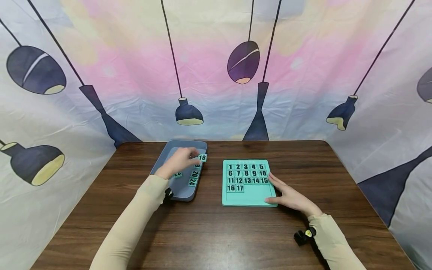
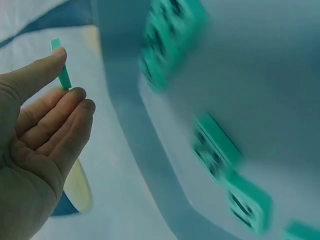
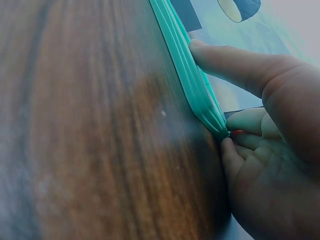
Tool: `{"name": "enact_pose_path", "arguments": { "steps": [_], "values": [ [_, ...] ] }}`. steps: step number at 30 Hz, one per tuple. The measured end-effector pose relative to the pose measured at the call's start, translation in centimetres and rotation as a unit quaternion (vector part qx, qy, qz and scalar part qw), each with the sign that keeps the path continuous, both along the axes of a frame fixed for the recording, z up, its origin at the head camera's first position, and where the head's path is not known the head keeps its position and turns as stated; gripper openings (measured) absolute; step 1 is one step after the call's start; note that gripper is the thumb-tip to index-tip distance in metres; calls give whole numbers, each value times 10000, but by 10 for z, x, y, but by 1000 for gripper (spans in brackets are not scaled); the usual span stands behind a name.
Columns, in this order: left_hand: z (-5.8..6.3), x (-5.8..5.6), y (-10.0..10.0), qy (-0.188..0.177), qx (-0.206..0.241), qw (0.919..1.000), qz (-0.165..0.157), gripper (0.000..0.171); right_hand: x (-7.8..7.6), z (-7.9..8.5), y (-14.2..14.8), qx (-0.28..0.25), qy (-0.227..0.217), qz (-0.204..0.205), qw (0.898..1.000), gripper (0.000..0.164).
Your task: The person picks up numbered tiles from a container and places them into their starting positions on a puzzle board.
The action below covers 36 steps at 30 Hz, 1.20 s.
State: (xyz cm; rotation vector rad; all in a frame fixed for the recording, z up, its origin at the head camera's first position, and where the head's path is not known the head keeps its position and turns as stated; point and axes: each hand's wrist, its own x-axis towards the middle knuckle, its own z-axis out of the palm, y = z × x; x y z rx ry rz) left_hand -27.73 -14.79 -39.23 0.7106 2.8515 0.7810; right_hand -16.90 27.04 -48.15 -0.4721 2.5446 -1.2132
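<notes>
Between thumb and fingertips my left hand (image 1: 180,160) pinches a small green number tile (image 1: 202,158) marked 18, above the right rim of a blue-grey tray (image 1: 185,195). In the left wrist view the tile (image 2: 61,65) shows edge-on. Loose tiles (image 1: 193,181) lie in the tray, with 20 and 24 readable; part of the tray is hidden by the hand. My right hand (image 1: 293,198) grips the right edge of a turquoise number board (image 1: 254,198), its thumb on the lower right corner area. Tiles 1 to 17 sit in order in the board's rows.
Tray and board stand side by side on a dark wood-grain table (image 1: 216,236), with a gap between them. A patterned cloth (image 1: 216,67) with printed lamps hangs behind the table's back edge. Black wrist devices (image 1: 305,235) are worn at both cuffs.
</notes>
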Motion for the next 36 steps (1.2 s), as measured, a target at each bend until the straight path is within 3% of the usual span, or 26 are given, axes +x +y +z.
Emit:
{"name": "enact_pose_path", "arguments": {
  "steps": [8, 17, 28, 36],
  "values": [
    [3, 8, 49, -15, 252, 9994, -252, 42, 0, -3, 0, -28, -4, -11, 10000, 102],
    [-10, 24, 103, -69, 300, 9955, -897, 41, 0, -1, 0, -28, -2, -7, 10000, 101],
    [-42, 48, 138, 207, -529, 9851, -1621, 36, 0, -1, -2, -21, -102, -44, 9999, 101],
    [-46, 56, 147, 667, -1063, 9750, -1836, 36, 0, 0, -1, -9, -94, -59, 9999, 101]
  ]
}}
